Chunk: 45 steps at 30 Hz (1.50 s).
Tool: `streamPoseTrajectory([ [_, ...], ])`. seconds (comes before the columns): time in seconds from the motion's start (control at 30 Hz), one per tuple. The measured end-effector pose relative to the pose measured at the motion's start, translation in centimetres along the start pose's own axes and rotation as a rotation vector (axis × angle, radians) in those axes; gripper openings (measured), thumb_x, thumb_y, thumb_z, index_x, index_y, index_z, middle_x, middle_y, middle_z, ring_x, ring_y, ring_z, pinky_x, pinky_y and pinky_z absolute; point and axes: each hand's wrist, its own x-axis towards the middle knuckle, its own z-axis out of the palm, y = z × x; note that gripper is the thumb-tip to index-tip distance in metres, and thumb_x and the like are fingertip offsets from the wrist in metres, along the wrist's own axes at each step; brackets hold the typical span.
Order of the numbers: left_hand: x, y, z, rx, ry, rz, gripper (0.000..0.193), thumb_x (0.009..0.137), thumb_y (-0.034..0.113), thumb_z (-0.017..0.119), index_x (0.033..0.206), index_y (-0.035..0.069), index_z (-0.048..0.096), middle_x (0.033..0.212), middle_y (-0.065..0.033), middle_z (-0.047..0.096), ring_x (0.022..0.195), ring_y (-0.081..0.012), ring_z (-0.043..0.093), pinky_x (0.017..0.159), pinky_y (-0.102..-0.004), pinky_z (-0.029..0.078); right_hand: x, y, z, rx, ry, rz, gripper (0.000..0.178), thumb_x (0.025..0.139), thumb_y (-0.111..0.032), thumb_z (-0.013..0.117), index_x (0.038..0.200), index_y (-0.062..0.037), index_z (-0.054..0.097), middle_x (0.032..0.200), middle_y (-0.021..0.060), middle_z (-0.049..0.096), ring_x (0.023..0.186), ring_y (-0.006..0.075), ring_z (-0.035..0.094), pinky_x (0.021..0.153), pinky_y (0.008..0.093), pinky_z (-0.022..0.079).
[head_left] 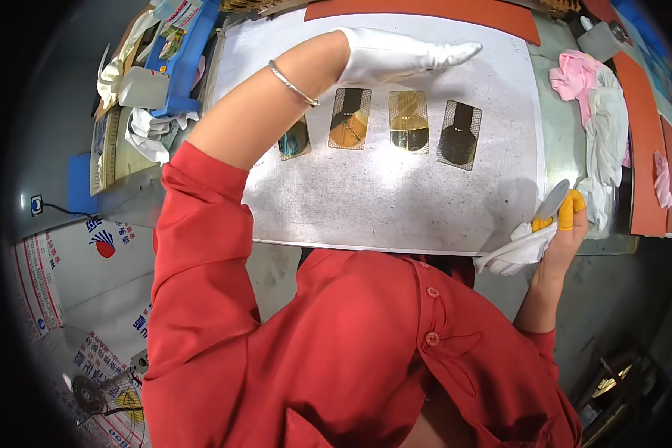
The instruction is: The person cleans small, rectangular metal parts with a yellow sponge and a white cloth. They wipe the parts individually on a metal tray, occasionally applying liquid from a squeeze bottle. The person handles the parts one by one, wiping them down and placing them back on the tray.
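My left hand (411, 58), in a white glove, reaches across the far part of the white-covered table (336, 201). Its fingers are stretched out to the right, and I see nothing held in them. Just below it lie several thin, patterned rectangular plates in a row: a black-and-orange plate (349, 119), a gold-and-black plate (409, 122), a dark plate (459, 134) and a blue-toned plate (295, 140) partly covered by my forearm. At the table's near right, my right hand (564, 243), with yellow finger covers, grips a white cloth (520, 252) and a grey rounded flat piece (552, 200).
On the right lie a pink cloth (575, 75), white cloths (606, 138) and an orange strip (642, 142). A blue rack (190, 67) with a white container (143, 88) stands at the left. A fan (89, 392) is at the lower left.
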Motion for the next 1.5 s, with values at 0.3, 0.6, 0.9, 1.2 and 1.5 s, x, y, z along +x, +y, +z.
streamPoseTrajectory([
  [0.3, 0.5, -2.1, -2.0, -0.139, -0.021, 0.19, 0.057, 0.09, 0.046, 0.043, 0.133, 0.009, 0.038, 0.137, -0.0104, 0.037, 0.128, -0.0192, 0.034, 0.107, -0.0298, 0.027, 0.0, 0.1, 0.0, 0.008, 0.005, -0.007, 0.016, 0.09, -0.012, 0.051, 0.099, 0.0009, 0.052, 0.074, 0.0039, 0.056, 0.053, 0.0094, 0.05, 0.049, 0.022, 0.042],
  [0.6, 1.0, -2.8, -0.7, -0.059, 0.052, 0.05, 0.094, 0.075, 0.064, 0.053, 0.14, 0.004, 0.02, 0.147, -0.0168, 0.012, 0.136, -0.0287, 0.009, 0.109, -0.0411, 0.013, 1.5, -2.3, 1.2, -0.291, -0.244, 0.111, 0.016, 0.088, -0.011, 0.055, 0.099, 0.0006, 0.054, 0.071, 0.0027, 0.053, 0.06, 0.0088, 0.052, 0.054, 0.0239, 0.044],
  [0.9, -1.8, -6.1, 1.5, 0.926, 0.473, 0.021, 0.091, 0.064, 0.056, 0.067, 0.131, 0.004, 0.034, 0.133, -0.0213, 0.036, 0.126, -0.0349, 0.032, 0.103, -0.0413, 0.027, 6.5, -4.0, 14.3, -1.208, -0.718, -0.389, 0.026, 0.079, -0.026, 0.06, 0.092, -0.0039, 0.061, 0.077, 0.0191, 0.062, 0.074, 0.0357, 0.059, 0.065, 0.0418, 0.046],
  [1.2, -3.6, -9.4, 3.7, 0.941, 0.626, 0.127, 0.083, 0.071, 0.054, 0.059, 0.13, 0.0, 0.036, 0.137, -0.0187, 0.033, 0.126, -0.0349, 0.031, 0.103, -0.0473, 0.023, 7.4, -1.7, 19.5, -1.421, -0.836, -0.495, 0.015, 0.07, -0.015, 0.058, 0.081, -0.0073, 0.064, 0.067, 0.0149, 0.062, 0.065, 0.0316, 0.061, 0.06, 0.0416, 0.046],
  [1.5, -3.1, -10.8, 4.4, 0.891, 0.789, 0.181, 0.081, 0.069, 0.054, 0.06, 0.124, -0.003, 0.042, 0.129, -0.0178, 0.042, 0.116, -0.0343, 0.039, 0.097, -0.043, 0.031, 7.0, -1.3, 20.1, -1.509, -0.795, -0.567, 0.014, 0.071, -0.014, 0.057, 0.081, -0.0095, 0.064, 0.066, 0.0137, 0.063, 0.064, 0.0321, 0.061, 0.06, 0.0412, 0.047],
])
